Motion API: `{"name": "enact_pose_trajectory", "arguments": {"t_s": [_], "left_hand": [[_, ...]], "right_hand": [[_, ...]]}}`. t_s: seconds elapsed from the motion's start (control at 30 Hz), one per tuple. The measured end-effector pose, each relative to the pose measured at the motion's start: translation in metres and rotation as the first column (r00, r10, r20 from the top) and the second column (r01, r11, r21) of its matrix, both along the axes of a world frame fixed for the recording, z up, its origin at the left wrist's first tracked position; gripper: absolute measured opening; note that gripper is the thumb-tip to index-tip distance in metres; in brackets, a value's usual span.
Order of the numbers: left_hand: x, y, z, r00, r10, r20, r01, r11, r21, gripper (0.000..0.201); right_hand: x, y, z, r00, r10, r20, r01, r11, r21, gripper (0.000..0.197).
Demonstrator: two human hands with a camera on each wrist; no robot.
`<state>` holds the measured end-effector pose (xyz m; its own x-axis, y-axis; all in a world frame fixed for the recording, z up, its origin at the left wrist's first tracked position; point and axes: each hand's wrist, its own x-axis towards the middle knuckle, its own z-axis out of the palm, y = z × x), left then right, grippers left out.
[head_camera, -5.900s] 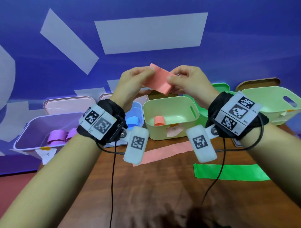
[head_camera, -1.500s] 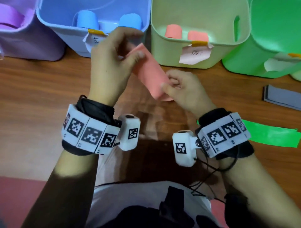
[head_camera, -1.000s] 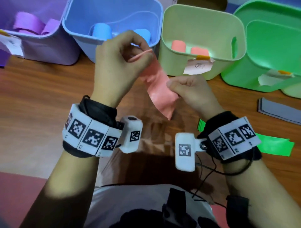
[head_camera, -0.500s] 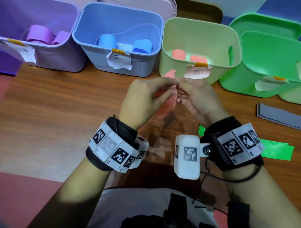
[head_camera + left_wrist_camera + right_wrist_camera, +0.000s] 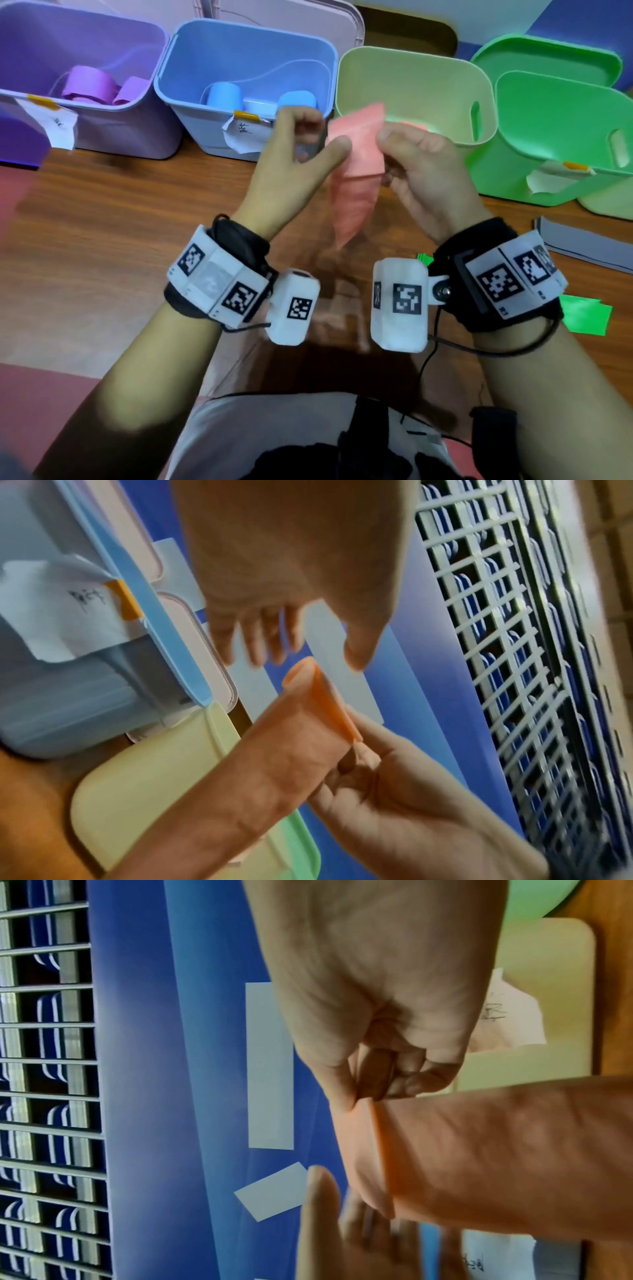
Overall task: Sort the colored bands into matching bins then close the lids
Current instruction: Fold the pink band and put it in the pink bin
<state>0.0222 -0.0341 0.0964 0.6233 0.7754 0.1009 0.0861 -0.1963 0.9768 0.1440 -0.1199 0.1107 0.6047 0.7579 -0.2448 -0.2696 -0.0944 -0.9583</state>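
A salmon-pink band [image 5: 356, 185] hangs in the air in front of the pale yellow bin [image 5: 411, 58]. My right hand [image 5: 394, 144] pinches its upper end between thumb and fingers, as the right wrist view also shows for the band [image 5: 496, 1150]. My left hand [image 5: 318, 137] is just left of the band, thumb stretched toward it. In the left wrist view its fingers [image 5: 260, 642] are spread, with a gap to the band [image 5: 274, 764]. The purple bin [image 5: 102, 113] holds purple rolls and the blue bin [image 5: 246, 37] holds blue rolls.
A green bin [image 5: 548, 144] stands at the right with a green lid [image 5: 548, 54] behind it. A flat green band [image 5: 582, 315] lies on the wooden table by my right wrist. Grey sheets [image 5: 582, 246] lie at the right edge. Paper labels hang from the bins' front rims.
Half a second ago both hands were closed together on the pink band. Now my left hand has come off it, and the band hangs long from my right hand, higher up.
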Motion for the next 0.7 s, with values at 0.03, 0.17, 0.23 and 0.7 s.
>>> {"name": "enact_pose_trajectory", "arguments": {"t_s": [0.03,0.17,0.23,0.7], "left_hand": [[0.002,0.003,0.000,0.997,-0.081,-0.019,0.079,0.991,-0.108,0.027],[0.005,0.002,-0.001,0.980,-0.190,0.063,0.198,0.967,-0.161,0.016],[0.003,0.001,-0.001,0.982,-0.182,0.058,0.189,0.968,-0.167,0.014],[0.000,-0.006,0.001,0.948,-0.282,-0.146,0.228,0.924,-0.307,0.024]], "right_hand": [[0.000,0.001,0.004,1.000,0.006,0.009,-0.006,1.000,0.024,0.015],[0.000,0.004,0.011,0.995,-0.003,0.104,0.002,1.000,0.012,0.019],[0.002,0.005,0.010,0.989,0.004,0.150,0.002,0.999,-0.041,0.018],[0.009,0.006,0.021,0.968,-0.042,0.246,0.019,0.995,0.097,0.014]]}}
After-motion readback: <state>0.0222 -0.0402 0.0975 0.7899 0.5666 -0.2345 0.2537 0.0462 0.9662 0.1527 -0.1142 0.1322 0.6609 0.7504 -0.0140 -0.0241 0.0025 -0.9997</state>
